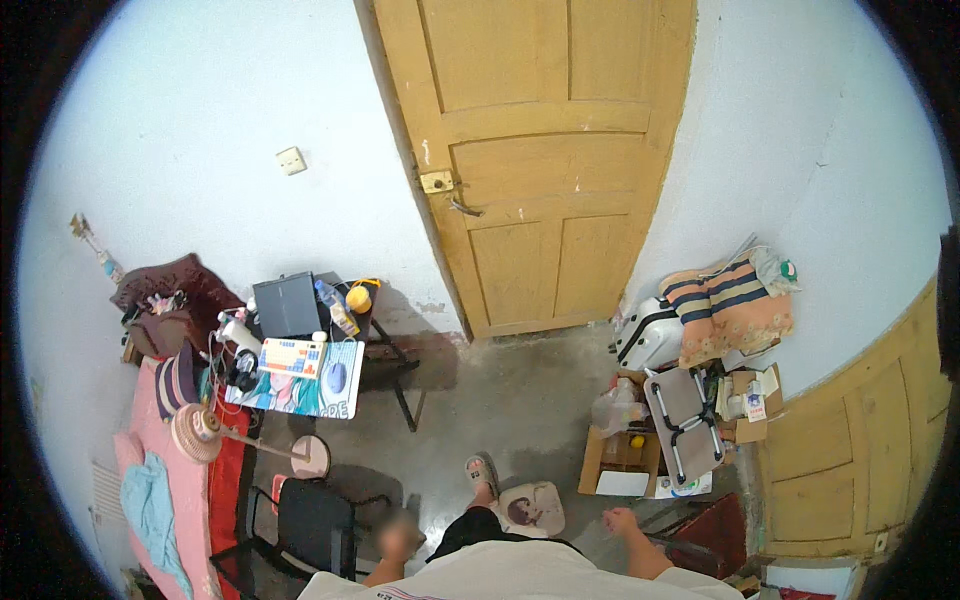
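Observation:
My left hand (398, 540) hangs low, beside the black office chair (315, 525). It is blurred, so I cannot make out its fingers or whether anything is in them. My right hand (621, 521) hangs at my other side with loosely bent fingers and nothing visible in it. Near it, to the right, is a dark red folded seat (708, 535). Between my hands a cream cushion or mat (532, 508) with a printed figure lies by my sandalled foot (481, 476).
A desk with a laptop (288, 305), keyboard (292, 357) and mouse (337, 377) stands left, near a pink bed (180, 480) and a floor fan (197, 433). A yellow door (540, 160) is ahead. Right are a cardboard box (605, 462), folded stool (684, 425) and white suitcase (650, 335).

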`<state>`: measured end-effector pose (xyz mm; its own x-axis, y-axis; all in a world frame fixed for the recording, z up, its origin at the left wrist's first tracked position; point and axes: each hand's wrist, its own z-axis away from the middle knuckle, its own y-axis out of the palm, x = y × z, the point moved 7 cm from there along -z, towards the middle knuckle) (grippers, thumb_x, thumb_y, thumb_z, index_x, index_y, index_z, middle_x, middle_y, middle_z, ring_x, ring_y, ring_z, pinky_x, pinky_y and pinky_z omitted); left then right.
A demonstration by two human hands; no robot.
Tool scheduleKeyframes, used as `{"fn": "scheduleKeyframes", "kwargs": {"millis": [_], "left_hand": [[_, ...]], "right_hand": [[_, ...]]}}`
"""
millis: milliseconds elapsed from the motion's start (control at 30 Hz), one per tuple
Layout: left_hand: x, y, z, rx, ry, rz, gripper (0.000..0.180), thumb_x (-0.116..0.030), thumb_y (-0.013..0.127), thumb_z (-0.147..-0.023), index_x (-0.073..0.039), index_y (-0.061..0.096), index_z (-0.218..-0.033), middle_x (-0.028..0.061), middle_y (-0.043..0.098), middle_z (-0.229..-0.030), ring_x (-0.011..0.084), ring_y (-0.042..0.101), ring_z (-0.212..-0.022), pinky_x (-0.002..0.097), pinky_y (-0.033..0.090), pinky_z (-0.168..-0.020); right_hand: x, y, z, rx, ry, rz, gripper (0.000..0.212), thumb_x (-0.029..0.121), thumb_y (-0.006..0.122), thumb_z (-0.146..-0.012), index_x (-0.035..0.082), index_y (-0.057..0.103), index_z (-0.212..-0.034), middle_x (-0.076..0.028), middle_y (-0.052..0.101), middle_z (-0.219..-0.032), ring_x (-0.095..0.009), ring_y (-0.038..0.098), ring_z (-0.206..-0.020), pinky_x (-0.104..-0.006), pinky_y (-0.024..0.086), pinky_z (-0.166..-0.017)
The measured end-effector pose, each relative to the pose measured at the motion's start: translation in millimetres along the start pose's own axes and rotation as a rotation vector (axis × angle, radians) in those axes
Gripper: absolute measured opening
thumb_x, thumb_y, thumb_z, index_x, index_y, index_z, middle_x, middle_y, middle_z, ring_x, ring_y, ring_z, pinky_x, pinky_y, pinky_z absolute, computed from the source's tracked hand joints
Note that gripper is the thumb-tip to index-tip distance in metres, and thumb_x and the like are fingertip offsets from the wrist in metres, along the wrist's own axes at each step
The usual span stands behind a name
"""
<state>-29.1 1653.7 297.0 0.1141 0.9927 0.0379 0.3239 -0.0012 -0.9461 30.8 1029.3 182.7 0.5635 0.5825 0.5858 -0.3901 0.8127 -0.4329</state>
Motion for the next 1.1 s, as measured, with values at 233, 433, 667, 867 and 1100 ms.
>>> {"fn": "scheduleKeyframes", "kwargs": {"millis": [233, 433, 667, 867, 1100], "left_hand": [[43, 83, -113, 0.13, 0.006, 0.205, 0.007, -0.017, 0.062, -0.089, -0.012, 0.065, -0.086, 0.008, 0.063, -0.084, 0.0251, 0.063, -0.076, 0.0399, 0.051, -0.066], [90, 168, -238, 0.296, -0.062, 0.61, 0.018, -0.022, 0.07, -0.079, -0.009, 0.074, -0.091, 0.0115, 0.07, -0.087, 0.0257, 0.068, -0.076, 0.0383, 0.053, -0.067], [147, 235, -293, 0.353, -0.726, 1.115, 0.025, -0.019, 0.066, -0.085, -0.003, 0.063, -0.104, 0.0078, 0.065, -0.09, 0.0207, 0.062, -0.085, 0.0375, 0.049, -0.078], [132, 195, -342, 0.341, -0.513, 1.208, 0.021, -0.016, 0.066, -0.084, -0.002, 0.06, -0.098, 0.0118, 0.06, -0.092, 0.0254, 0.058, -0.085, 0.0393, 0.048, -0.077], [103, 152, -401, 0.385, -0.665, 1.155, 0.036, -0.019, 0.073, -0.083, 0.001, 0.063, -0.111, 0.0204, 0.069, -0.102, 0.0322, 0.067, -0.09, 0.0437, 0.053, -0.076]], "right_hand": [[37, 47, 2, -0.116, 0.388, -0.332, 0.026, 0.025, 0.064, -0.094, 0.001, 0.074, -0.092, -0.012, 0.073, -0.083, -0.022, 0.07, -0.075, -0.0366, 0.057, -0.068], [203, 51, -13, -0.064, 0.27, -0.013, 0.03, 0.028, 0.063, -0.095, -0.001, 0.073, -0.097, -0.013, 0.073, -0.086, -0.023, 0.069, -0.076, -0.0381, 0.055, -0.07], [319, 44, -65, -0.177, 0.105, 0.0, 0.035, 0.034, 0.065, -0.096, 0.0, 0.071, -0.095, -0.01, 0.073, -0.083, -0.02, 0.07, -0.074, -0.0361, 0.055, -0.071], [335, 41, -89, -0.159, 0.125, 0.002, 0.034, 0.033, 0.066, -0.096, 0.0, 0.071, -0.095, -0.011, 0.074, -0.084, -0.019, 0.072, -0.076, -0.0355, 0.057, -0.071], [373, 33, -115, -0.176, -0.033, 0.066, 0.031, 0.029, 0.066, -0.095, -0.002, 0.071, -0.098, -0.01, 0.072, -0.082, -0.02, 0.067, -0.073, -0.0338, 0.052, -0.07]]}}
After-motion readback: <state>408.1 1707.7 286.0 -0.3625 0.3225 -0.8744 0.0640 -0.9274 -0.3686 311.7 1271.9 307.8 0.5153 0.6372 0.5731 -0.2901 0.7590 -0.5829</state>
